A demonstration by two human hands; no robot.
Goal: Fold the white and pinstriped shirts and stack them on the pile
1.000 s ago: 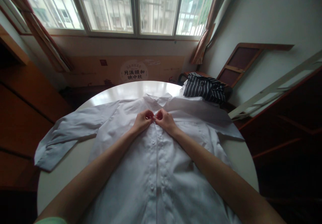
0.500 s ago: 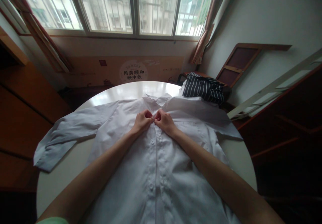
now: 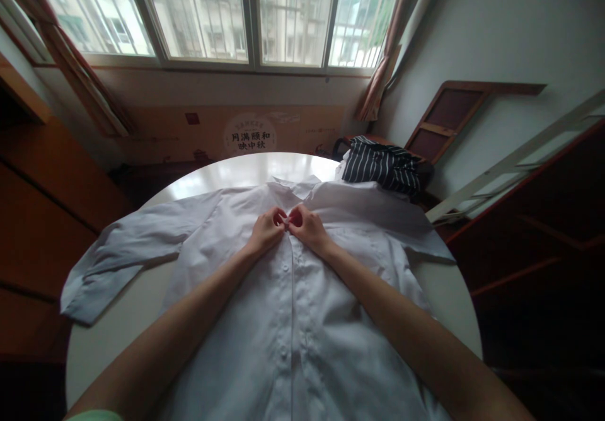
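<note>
A white long-sleeved shirt (image 3: 246, 320) lies face up across a round white table, its collar (image 3: 295, 186) toward the window. Down its middle runs the front placket with several small buttons. At the upper part of the placket, just under the collar, my left hand (image 3: 268, 227) pinches the fabric edge. Right beside it my right hand (image 3: 306, 225) pinches the same spot, the fingertips of both hands meeting. Whatever button or buttonhole sits between the fingertips is hidden.
The table (image 3: 111, 339) has a rounded edge. Black-and-white striped clothing (image 3: 380, 166) is heaped at the back right, by a chair. A wooden cabinet (image 3: 51, 219) stands at left, a window (image 3: 203, 14) with curtains behind, and a pale ladder-like frame (image 3: 501, 166) at right.
Both hands stay at the same place on the placket. Only the fingers have shifted slightly, with the left fingers a little more arched. The shirt lies as before.
</note>
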